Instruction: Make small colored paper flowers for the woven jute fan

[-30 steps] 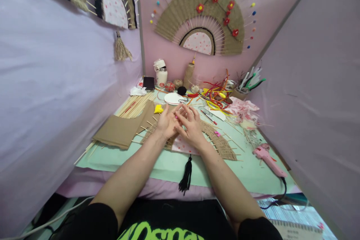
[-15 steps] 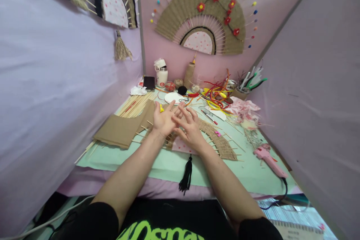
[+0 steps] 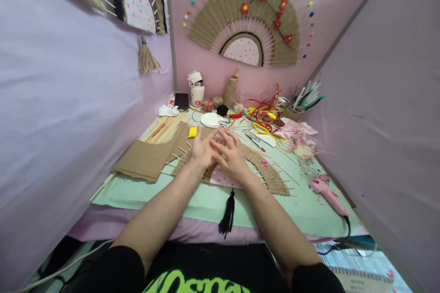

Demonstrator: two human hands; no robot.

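Note:
My left hand (image 3: 206, 149) is turned palm up with its fingers stretched out. My right hand (image 3: 232, 155) lies across it, fingers extended and touching the left fingers and palm. Nothing I can make out is held; anything small between the palms is hidden. Both hands are above a half-round woven fan (image 3: 275, 183) with thin sticks through it. Its pink spotted cloth centre (image 3: 220, 176) is partly covered by the right hand. A black tassel (image 3: 227, 213) hangs from the fan's lower edge, and a small pink flower (image 3: 266, 163) sits on its right side. A yellow piece (image 3: 192, 132) lies just beyond my left thumb.
Brown cardboard (image 3: 137, 160) and bamboo sticks (image 3: 163, 130) lie left. A pink glue gun (image 3: 329, 196) with a cord rests at the right edge. Coloured pipe cleaners (image 3: 263, 116), a red pen (image 3: 256, 143), a white bottle (image 3: 196, 91) and a tool pot (image 3: 293, 113) stand or lie behind.
My left hand has shifted slightly right and down, uncovering more of the yellow piece. The left fingers are more covered by the right hand, which has barely moved.

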